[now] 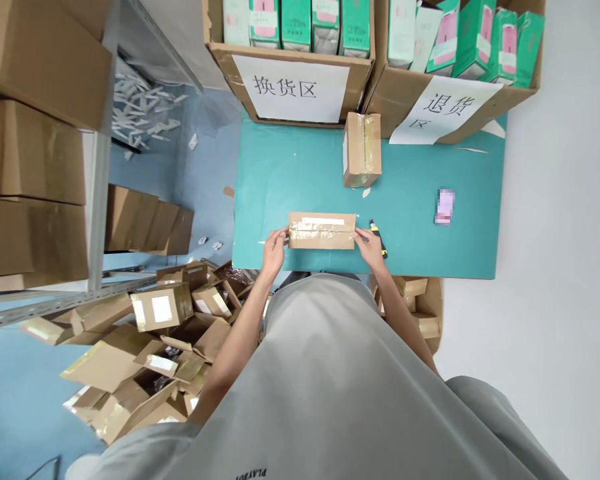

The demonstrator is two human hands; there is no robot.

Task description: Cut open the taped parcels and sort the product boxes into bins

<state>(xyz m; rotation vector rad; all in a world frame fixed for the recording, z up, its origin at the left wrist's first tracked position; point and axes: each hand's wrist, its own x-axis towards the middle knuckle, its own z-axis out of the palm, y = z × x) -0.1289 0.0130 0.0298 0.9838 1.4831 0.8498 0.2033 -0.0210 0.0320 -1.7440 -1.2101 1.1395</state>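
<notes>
A small taped cardboard box [322,240] with a white label strip lies on the green table [290,167], close to its front edge. At its left end, my left hand [275,248] grips the side with thumb and fingers. My right hand [368,245] pinches the opposite end. Right beside that hand, partly behind it, rests a black and yellow utility knife [379,239]. Another taped cardboard box [363,150] stands farther back on the table.
Two large cartons [220,63] [525,100] with paper signs hold several green boxes at the back. A blurred-out phone-like object [445,207] lies at right. Opened cardboard boxes [115,360] pile up on the floor at left, beside a shelf [96,213] of cartons.
</notes>
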